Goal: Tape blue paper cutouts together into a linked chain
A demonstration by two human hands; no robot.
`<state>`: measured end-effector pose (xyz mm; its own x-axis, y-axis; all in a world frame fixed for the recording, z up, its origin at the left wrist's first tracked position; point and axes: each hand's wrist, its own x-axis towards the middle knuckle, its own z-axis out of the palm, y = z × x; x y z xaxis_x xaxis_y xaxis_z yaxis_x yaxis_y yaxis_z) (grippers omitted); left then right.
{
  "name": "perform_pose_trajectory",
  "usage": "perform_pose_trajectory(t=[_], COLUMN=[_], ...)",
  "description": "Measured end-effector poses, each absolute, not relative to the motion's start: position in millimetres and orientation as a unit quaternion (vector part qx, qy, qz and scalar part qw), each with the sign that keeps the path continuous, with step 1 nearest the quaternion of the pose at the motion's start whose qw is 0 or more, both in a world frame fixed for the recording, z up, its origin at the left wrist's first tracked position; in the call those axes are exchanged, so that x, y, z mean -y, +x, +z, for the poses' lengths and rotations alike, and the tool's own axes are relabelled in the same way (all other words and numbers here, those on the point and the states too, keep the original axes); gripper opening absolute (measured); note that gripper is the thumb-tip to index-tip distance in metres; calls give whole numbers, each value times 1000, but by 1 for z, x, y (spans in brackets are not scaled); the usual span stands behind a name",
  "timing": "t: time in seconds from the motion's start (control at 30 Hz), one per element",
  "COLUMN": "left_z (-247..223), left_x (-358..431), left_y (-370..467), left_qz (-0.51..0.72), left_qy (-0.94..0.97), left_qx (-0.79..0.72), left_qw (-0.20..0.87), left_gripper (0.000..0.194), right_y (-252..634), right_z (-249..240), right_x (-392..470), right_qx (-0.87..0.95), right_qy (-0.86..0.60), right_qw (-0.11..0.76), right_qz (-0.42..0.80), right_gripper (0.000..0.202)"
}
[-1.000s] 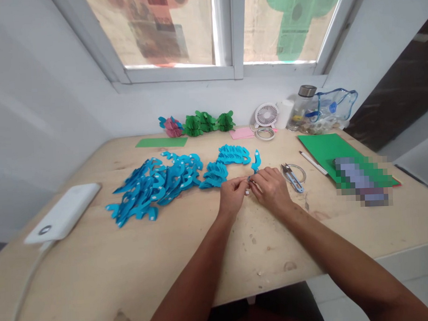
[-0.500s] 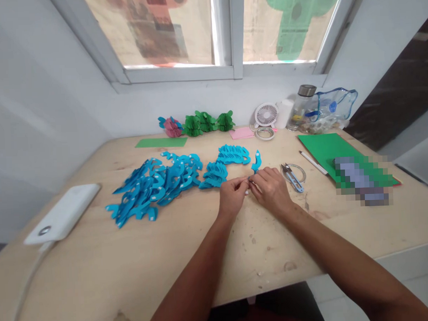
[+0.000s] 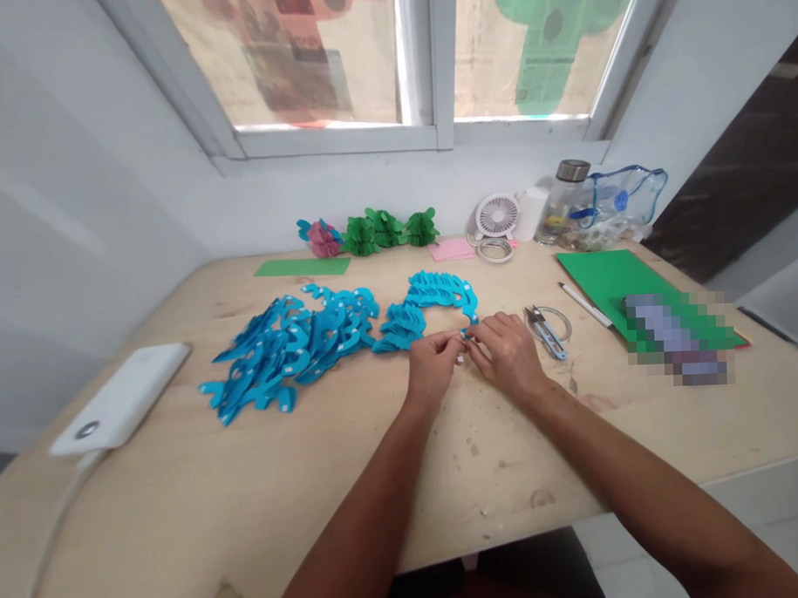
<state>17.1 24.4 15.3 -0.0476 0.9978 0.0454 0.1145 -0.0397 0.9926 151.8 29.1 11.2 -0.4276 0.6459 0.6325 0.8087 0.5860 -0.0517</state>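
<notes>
Two hands (image 3: 470, 359) – blue paper piece (image 3: 469, 328)

Small blue paper cutout pinched between both hands

The blue paper cutout (image 3: 466, 333) was a small curved piece, mostly hidden by fingers, so only a sliver of blue showed where the left hand (image 3: 433, 368) and the right hand (image 3: 507, 354) met. Both hands closed their fingertips on it, holding it just above the pale wooden surface (image 3: 314, 476). It sat just in front of the fanned stack of blue cutouts (image 3: 438, 291), close to that stack's near end; whether it touched it could not be told.
</notes>
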Motion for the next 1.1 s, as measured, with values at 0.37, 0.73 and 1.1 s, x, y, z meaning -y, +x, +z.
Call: perform_pose_trajectory(t=[0.37, 0.73, 1.1], left_z=[20, 18, 13], left_x=[-24, -24, -28], left_y=[16, 15, 17], left_qz=[509, 503, 525], left_qy=[481, 484, 436], left_qx=[-534, -515, -507], left_qw=[473, 497, 527], left_gripper=[20, 18, 28], right_y=[165, 157, 159], right_z=[13, 11, 13], right_x=[-38, -42, -42], right_qx=[712, 556, 528], right_qy=[-545, -505, -496], right_qw=[424, 473, 485], right_qz=[129, 462, 490], right_gripper=[22, 23, 26])
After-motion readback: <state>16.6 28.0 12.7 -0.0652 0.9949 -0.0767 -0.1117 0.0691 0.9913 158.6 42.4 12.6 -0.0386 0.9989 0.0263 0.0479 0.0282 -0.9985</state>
